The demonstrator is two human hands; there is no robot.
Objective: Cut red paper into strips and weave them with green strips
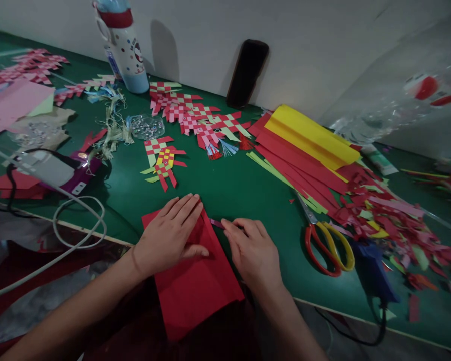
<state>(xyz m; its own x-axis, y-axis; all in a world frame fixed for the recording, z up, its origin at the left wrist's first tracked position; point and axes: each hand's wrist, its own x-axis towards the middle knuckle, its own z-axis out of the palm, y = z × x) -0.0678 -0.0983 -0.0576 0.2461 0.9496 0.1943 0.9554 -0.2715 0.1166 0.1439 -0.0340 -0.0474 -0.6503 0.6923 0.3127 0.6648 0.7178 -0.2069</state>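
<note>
A folded red paper sheet lies at the front edge of the green table. My left hand rests flat on the sheet's upper part, fingers stretched out and together. My right hand sits at the sheet's right edge, fingers curled, fingertips pressing a small pink strip near the sheet's top corner. Red and yellow scissors lie closed a little to the right of my right hand.
Woven paper fish and more woven pieces lie behind. Red and yellow paper sheets and scraps fill the right. A blue glue gun, a bottle, a black phone and a white cable are around.
</note>
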